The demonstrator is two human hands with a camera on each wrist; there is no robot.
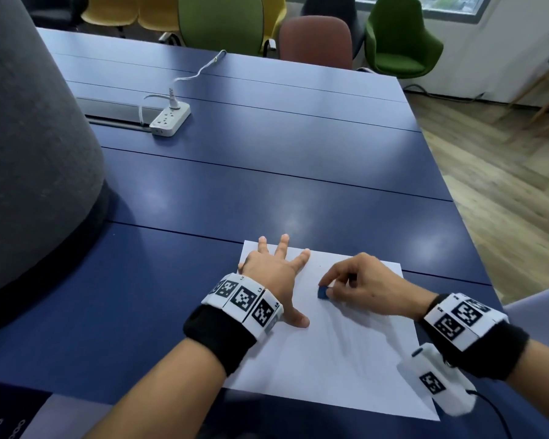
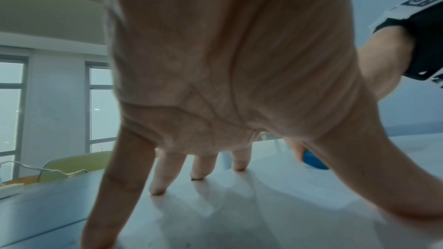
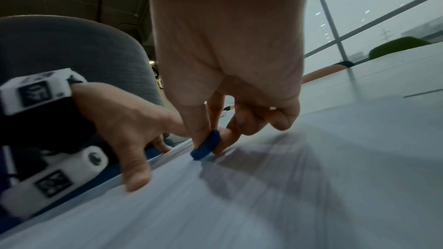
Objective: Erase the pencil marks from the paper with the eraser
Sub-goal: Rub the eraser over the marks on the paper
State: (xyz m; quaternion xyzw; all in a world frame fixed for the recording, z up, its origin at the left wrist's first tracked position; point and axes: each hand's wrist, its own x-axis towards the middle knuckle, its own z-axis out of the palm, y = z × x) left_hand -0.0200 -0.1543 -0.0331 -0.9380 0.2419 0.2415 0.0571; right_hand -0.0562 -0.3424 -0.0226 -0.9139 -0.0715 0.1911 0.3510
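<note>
Head view: looking down and forward from above, taking in the desk [image 1: 267, 172] and both hands in the lower half of frame. Left wrist view: sitting very close behind the left hand [image 2: 227, 60], facing along its fingers. Right wrist view: likewise, hugging the right hand [image 3: 227, 44]. All three sharing the paper [image 1: 330, 359] and eraser [image 1: 322, 293].

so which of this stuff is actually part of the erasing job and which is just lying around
In the job:
- paper, pressed flat by the spread left hand
- blue eraser, pinched by the right hand, touching the paper

Just lying about:
- white power strip and its cable
- chairs beyond the table
</note>
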